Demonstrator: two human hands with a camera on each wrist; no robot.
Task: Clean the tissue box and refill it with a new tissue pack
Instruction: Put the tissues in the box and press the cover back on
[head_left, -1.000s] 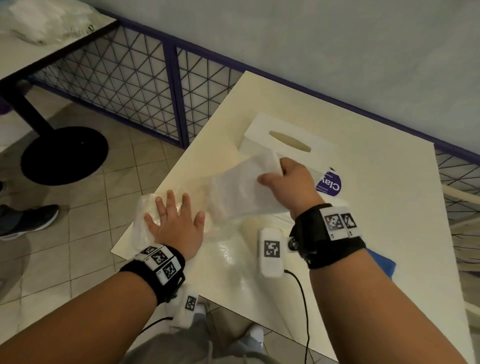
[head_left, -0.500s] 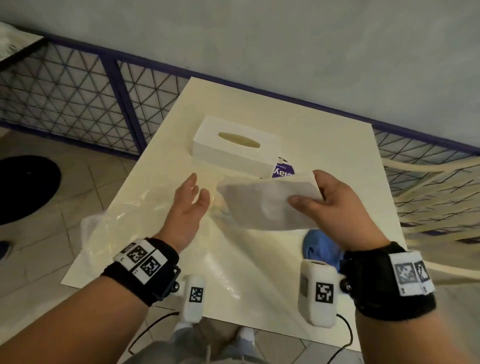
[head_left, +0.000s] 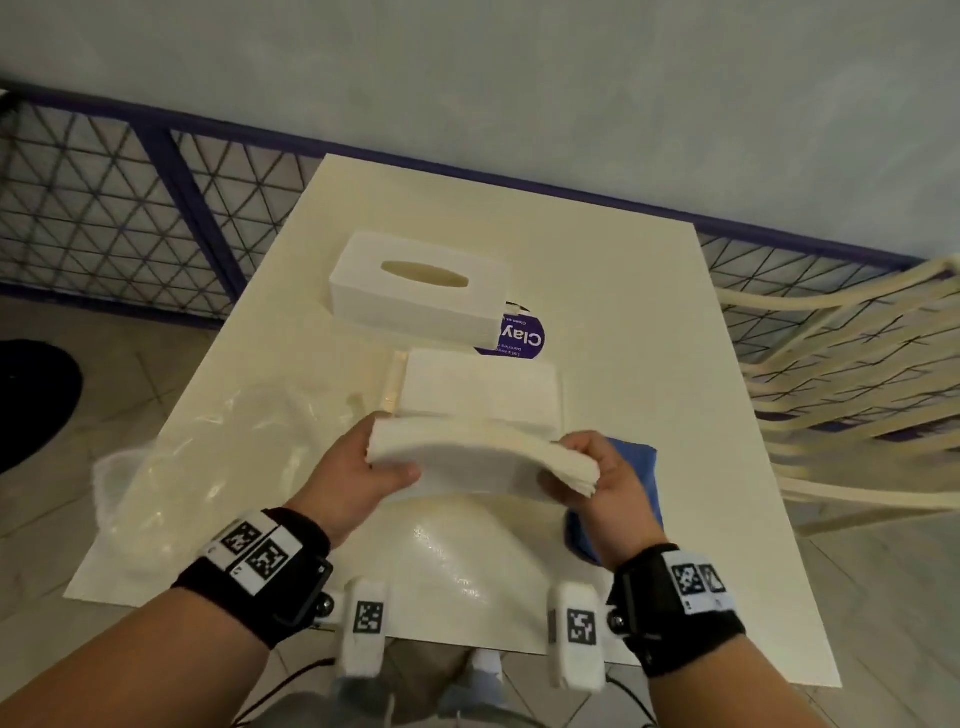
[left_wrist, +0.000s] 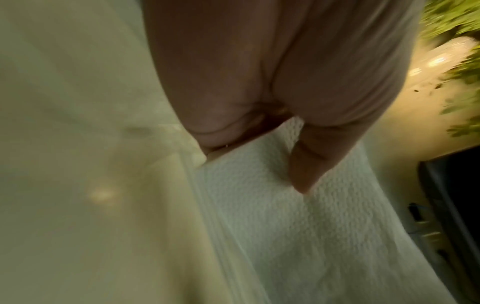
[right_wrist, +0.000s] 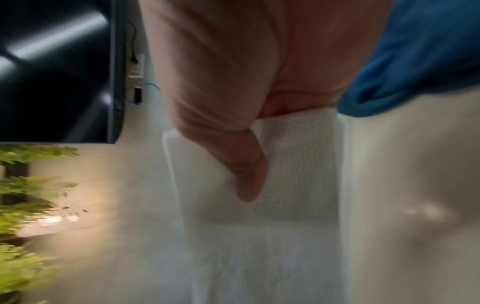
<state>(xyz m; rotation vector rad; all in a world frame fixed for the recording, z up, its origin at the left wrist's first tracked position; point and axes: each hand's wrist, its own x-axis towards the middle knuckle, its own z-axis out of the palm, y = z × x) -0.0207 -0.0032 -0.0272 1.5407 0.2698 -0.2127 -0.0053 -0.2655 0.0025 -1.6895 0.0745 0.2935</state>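
Both my hands hold a white tissue stack (head_left: 475, 467) above the table, bent into a slight arch. My left hand (head_left: 382, 457) grips its left end and my right hand (head_left: 576, 465) its right end, thumbs on the near face. The left wrist view shows the left hand (left_wrist: 259, 102) with its thumb on the embossed tissue stack (left_wrist: 285, 236). The right hand (right_wrist: 233, 102) in the right wrist view pinches the tissue stack (right_wrist: 293, 164) the same way. The white tissue box (head_left: 418, 291), oval slot up, stands beyond. A flat white slab (head_left: 483, 387) lies between box and stack.
A crumpled clear plastic wrapper (head_left: 166, 467) lies at the table's left edge. A blue cloth (head_left: 636, 457) sits under my right hand. A purple label (head_left: 522, 338) peeks out beside the box. A cream chair (head_left: 857, 389) stands right; a mesh railing (head_left: 130, 208) runs behind.
My left hand lifted off the plastic wrapper and took hold of the stack's left end. My right hand pulled the stack free of the wrapper and brought it to the centre.
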